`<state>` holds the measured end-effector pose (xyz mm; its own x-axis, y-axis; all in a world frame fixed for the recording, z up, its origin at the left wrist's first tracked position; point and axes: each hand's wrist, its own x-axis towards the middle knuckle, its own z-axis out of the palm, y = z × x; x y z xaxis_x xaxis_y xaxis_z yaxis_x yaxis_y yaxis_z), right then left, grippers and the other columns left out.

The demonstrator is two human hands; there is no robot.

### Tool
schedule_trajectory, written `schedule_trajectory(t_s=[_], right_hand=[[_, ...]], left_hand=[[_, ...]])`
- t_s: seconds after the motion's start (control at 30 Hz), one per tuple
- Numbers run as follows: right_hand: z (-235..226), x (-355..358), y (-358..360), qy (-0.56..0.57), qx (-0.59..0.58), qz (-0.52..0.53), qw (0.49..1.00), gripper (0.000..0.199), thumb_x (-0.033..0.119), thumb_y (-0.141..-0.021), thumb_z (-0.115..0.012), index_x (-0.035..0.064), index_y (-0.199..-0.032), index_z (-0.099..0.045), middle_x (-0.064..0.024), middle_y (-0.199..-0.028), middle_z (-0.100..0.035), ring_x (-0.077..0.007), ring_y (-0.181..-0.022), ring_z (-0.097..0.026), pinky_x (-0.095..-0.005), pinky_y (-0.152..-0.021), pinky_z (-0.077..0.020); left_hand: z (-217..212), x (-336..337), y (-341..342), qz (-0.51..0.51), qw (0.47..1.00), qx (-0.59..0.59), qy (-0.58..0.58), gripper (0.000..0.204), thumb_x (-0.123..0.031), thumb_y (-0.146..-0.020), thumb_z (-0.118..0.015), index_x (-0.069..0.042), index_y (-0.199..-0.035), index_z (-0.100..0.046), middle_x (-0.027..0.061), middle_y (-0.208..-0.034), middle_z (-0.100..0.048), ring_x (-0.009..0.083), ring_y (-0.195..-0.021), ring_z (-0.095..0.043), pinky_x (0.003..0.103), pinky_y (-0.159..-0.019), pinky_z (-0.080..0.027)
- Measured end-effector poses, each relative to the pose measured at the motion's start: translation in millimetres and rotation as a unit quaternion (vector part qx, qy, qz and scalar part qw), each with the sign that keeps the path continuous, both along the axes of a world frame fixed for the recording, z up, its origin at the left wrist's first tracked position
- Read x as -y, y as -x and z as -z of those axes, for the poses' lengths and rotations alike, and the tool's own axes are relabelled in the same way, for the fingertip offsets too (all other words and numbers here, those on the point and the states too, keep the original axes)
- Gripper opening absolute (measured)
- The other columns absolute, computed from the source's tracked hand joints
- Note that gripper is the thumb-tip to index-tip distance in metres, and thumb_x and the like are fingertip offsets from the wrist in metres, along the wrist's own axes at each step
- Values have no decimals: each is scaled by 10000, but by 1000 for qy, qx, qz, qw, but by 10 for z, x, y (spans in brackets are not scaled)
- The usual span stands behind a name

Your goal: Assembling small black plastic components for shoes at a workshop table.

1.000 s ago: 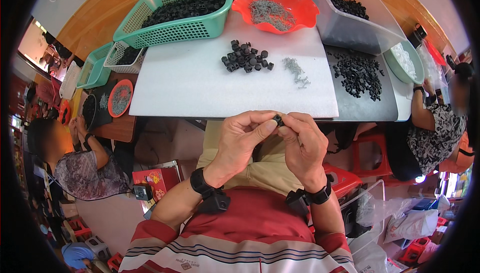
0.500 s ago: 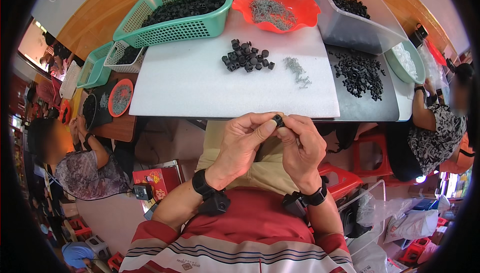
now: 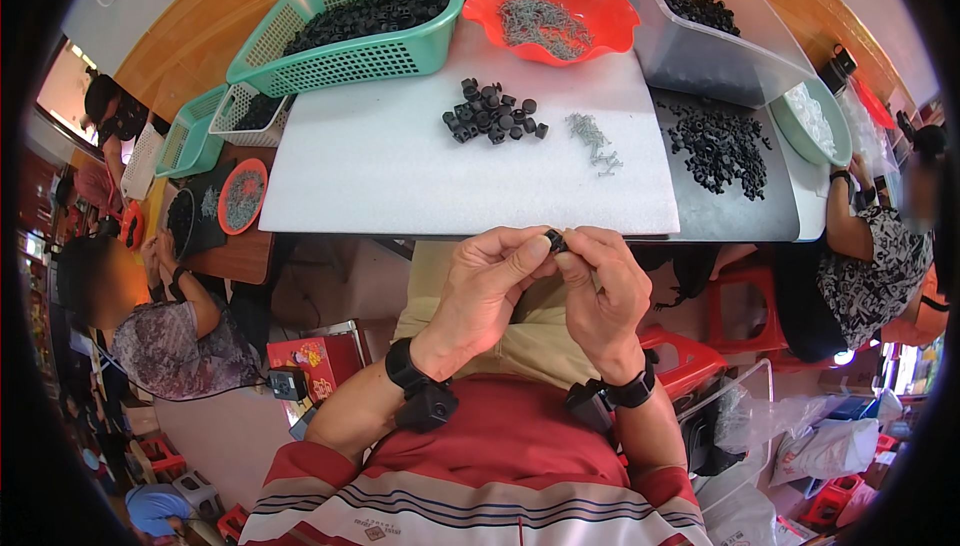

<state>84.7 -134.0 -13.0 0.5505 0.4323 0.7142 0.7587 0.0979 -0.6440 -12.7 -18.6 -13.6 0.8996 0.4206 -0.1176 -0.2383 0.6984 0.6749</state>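
Between the fingertips of both hands, just off the table's near edge, is a small black plastic part [image 3: 556, 239]. My left hand [image 3: 487, 281] pinches it with thumb and index finger. From the other side, the thumb and index of my right hand [image 3: 604, 291] grip it too. The fingers cover much of the part. Beyond them, a pile of black plastic caps [image 3: 493, 112] lies on the white foam sheet [image 3: 400, 181]. A little heap of grey screws [image 3: 594, 143] sits to their right.
At the back stand a green basket [image 3: 350, 68] of black parts, a red scalloped bowl [image 3: 618, 36] of screws and a clear bin [image 3: 715, 71]. Small black pieces [image 3: 718, 146] cover a dark mat at right. Co-workers sit on both sides; a red stool [image 3: 745, 311] stands below right.
The black part is turned slightly between my fingertips, while both hands stay almost in place. At the far left, a person has come more into view behind the baskets.
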Motion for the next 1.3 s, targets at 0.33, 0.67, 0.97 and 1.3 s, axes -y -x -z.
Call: schedule_trajectory(t_s=[0.33, 0.67, 0.97, 1.3], right_hand=[[-29, 23, -34, 20, 50, -16, 998, 252, -68, -827, -742, -15, -1062, -670, -160, -956, -679, -261, -756, -692, -331, -625, -570], [-70, 72, -58, 32, 87, -11, 996, 308, -98, -788, -741, 0, -1070, -667, -143, -970, -667, -271, -777, -686, -340, -623, -569], [-118, 128, -84, 79, 103, -7, 992, 354, -93, -745, -735, 26, -1071, -666, -121, -985, -665, -282, -801, -689, -361, -643, -574], [-36, 103, -144, 41, 83, -35, 995, 328, -99, -747, -735, 46, -1033, -668, -91, -947, -669, -239, -766, -693, -328, -616, -583]], left_hand=[[2, -11, 12, 1, 999, -29, -15, 152, -93, -965, -692, -36, -1102, -728, 83, -1063, -731, 160, -941, -689, 320, -862, -586], [-7, -39, 19, -1, 997, -17, -69, 148, -69, -955, -698, -15, -1090, -727, 94, -1035, -737, 156, -880, -699, 311, -814, -596], [-70, -108, 8, 18, 982, -52, -178, 152, -63, -957, -694, 27, -1077, -716, 124, -1009, -737, 186, -847, -705, 337, -776, -606], [-67, -111, 8, 49, 990, -47, -125, 148, -79, -960, -695, 8, -1076, -722, 114, -1017, -738, 167, -880, -694, 318, -826, -586]])
